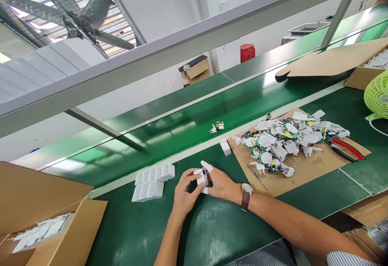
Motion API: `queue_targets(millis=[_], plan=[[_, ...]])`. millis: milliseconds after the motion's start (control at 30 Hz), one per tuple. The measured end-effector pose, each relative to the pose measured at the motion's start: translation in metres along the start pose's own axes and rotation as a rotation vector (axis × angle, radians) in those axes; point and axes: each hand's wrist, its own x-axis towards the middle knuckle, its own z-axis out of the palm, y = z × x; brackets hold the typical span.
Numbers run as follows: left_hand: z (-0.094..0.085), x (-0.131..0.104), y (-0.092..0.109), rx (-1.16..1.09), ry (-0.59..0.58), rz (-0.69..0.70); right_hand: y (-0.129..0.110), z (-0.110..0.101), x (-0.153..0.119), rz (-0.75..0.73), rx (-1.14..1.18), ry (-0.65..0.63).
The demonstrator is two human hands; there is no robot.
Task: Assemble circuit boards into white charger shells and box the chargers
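A small white plastic piece is held up over the green table, right between the two hands. The left hand has it on one side: its fingers bend over the top, and its thumb presses on the near side, so they are close together with the piece between them. The right hand is on the other side, with its thumb and a pointing finger curved around that end. Both tips have white covers on them. A dark, shiny bit shows between the white piece and the right palm, but I cannot tell what it is. A watch is on the right wrist. Near the left hand, small white boxes stand in two rows, touching. Past the right hand, one white block sits alone. Farther right, a big messy pile of white and green parts lies on a flat brown sheet. Thin metal tweezers lie on the sheet's left side, and red and black pliers lie at the pile's right end. At the far left is an open cardboard box with white pieces inside.
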Motion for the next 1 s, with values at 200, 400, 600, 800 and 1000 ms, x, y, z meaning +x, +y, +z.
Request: queue_targets(millis=[200, 400, 600, 800, 1000], plan=[[-0.01, 0.005, 0.016, 0.2, -0.21, 0.192, 0.003, 0.001, 0.001, -0.021, 0.046, -0.018], [-0.013, 0.013, 0.004, 0.232, -0.201, 0.137, -0.002, -0.004, -0.001, -0.033, 0.024, 0.01], [-0.005, 0.066, -0.001, 0.202, 0.003, 0.062, -0.005, -0.006, -0.005, -0.187, -0.279, 0.036], [0.051, 0.097, 0.014, 0.103, -0.162, 0.167, 0.004, 0.004, -0.005, -0.426, -0.496, -0.093], [0.076, 0.115, 0.019, 0.081, -0.261, 0.191, 0.008, 0.008, -0.005, -0.429, -0.542, -0.081]])
